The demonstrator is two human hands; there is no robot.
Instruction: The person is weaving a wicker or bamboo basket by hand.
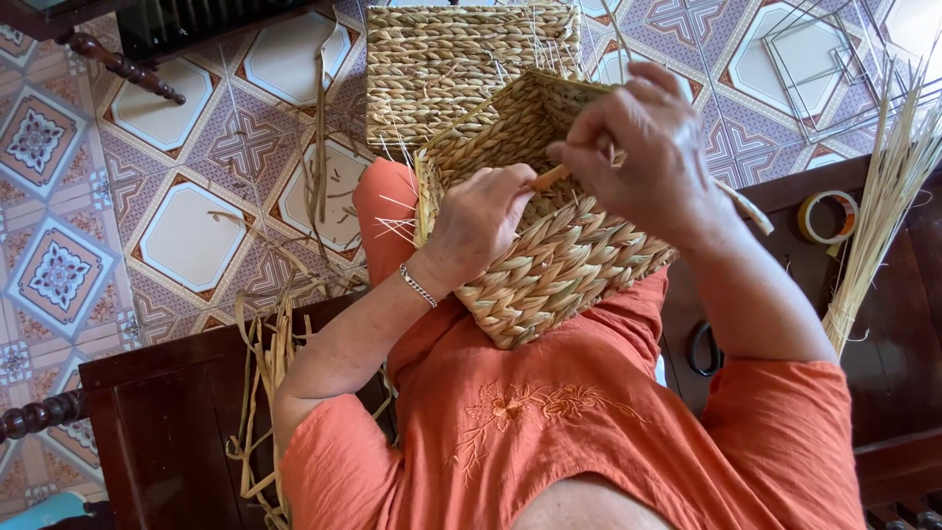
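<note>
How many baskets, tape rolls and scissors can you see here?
Woven baskets: 2 — one on the lap under the left hand and right hand, one on the floor
Tape rolls: 1
Scissors: 1
Total: 4

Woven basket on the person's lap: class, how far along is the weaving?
Done: the basket walls are fully plaited, and a second woven basket sits on the tiled floor. In hand: the left hand pushes a wooden tool into the weave while the right hand pinches at the rim. Left: loose thin spokes poke out untrimmed.
</note>
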